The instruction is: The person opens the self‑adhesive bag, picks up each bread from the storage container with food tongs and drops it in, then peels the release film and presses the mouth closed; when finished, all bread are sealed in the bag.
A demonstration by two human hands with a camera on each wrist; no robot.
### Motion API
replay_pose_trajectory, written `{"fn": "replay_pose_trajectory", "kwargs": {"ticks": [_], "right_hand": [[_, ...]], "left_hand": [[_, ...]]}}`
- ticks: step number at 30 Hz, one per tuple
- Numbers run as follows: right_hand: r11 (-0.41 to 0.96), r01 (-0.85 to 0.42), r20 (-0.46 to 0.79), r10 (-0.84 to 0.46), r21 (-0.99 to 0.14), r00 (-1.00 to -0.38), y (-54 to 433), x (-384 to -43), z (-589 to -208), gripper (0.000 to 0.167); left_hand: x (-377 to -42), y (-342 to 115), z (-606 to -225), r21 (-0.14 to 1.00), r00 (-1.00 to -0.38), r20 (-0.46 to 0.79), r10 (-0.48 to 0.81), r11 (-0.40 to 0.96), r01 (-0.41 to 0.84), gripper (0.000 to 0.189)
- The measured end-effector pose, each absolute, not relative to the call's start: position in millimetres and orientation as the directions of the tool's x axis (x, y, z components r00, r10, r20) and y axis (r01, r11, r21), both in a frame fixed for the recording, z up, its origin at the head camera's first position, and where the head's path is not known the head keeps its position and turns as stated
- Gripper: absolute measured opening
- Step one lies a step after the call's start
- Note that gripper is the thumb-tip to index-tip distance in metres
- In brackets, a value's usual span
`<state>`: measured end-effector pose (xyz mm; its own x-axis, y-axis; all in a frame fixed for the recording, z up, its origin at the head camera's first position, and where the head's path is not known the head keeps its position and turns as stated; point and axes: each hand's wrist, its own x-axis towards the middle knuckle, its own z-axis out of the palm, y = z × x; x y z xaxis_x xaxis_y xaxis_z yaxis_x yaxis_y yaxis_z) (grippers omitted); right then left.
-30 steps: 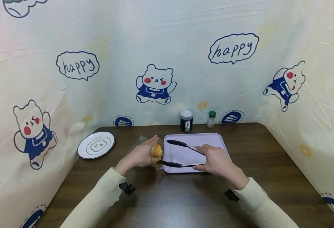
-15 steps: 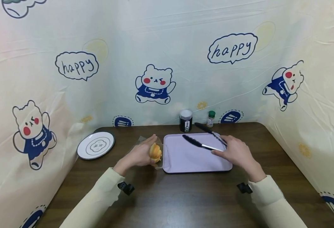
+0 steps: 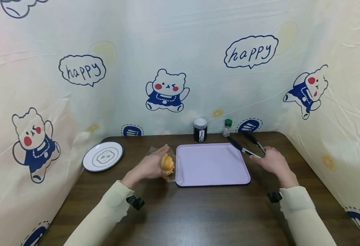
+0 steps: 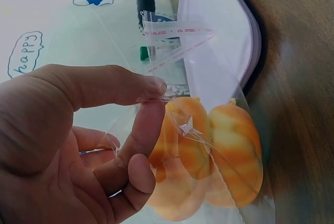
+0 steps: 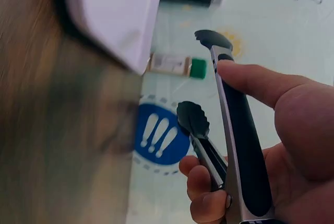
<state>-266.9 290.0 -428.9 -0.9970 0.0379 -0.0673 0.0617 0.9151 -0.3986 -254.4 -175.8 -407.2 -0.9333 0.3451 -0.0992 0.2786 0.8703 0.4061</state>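
My left hand pinches the edge of a clear plastic bag between thumb and forefinger, just left of the lilac tray. Inside the bag are orange-yellow, pumpkin-shaped pieces with ribbed sides and small stems, partly behind the fingers. My right hand grips metal tongs with black heads and black grips. The tongs' two arms stand spread apart with nothing between them, beyond the tray's right side. In the right wrist view, the thumb lies along one arm and curled fingers hold the other.
A white plate with a line drawing sits at the table's left. Behind the tray stand a dark jar with a pale lid and a small green-capped bottle. A printed curtain hangs round the brown wooden table.
My right hand has carried the tongs from over the tray, near the bag, to the right past the tray's far right corner. My left hand stays with the bag.
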Motion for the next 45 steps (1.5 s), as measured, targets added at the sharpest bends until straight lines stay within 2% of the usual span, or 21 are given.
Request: {"fn": "replay_pose_trajectory", "kwargs": {"ticks": [6,14,23,31,37,42,45], "right_hand": [[0.935,0.071,-0.112,0.034,-0.346,-0.993,308,-270,-439,0.090],[0.954,0.085,-0.167,0.037,-0.288,-0.985,321,-274,-453,0.075],[0.941,0.173,-0.233,0.106,-0.290,-0.967,328,-275,-461,0.080],[0.946,0.183,-0.276,0.107,-0.268,-0.955,333,-274,-468,0.059],[0.945,0.177,-0.270,0.100,-0.275,-0.958,331,-272,-469,0.055],[0.941,0.181,-0.271,0.102,-0.285,-0.957,330,-270,-469,0.054],[0.945,0.178,-0.229,0.115,-0.275,-0.966,328,-269,-466,0.064]], "left_hand": [[-254,-178,-407,0.411,-0.935,-0.102,0.341,0.870,0.272,0.100],[-252,-183,-406,0.443,-0.938,-0.097,0.332,0.859,0.258,0.103],[-251,-191,-392,0.503,-0.946,-0.046,0.322,0.825,0.257,0.102],[-248,-196,-379,0.556,-0.956,0.024,0.293,0.791,0.257,0.103],[-244,-192,-370,0.632,-0.965,0.079,0.249,0.736,0.242,0.102],[-241,-183,-364,0.690,-0.976,0.100,0.193,0.693,0.207,0.102],[-240,-178,-359,0.716,-0.980,0.098,0.171,0.672,0.189,0.102]]}}
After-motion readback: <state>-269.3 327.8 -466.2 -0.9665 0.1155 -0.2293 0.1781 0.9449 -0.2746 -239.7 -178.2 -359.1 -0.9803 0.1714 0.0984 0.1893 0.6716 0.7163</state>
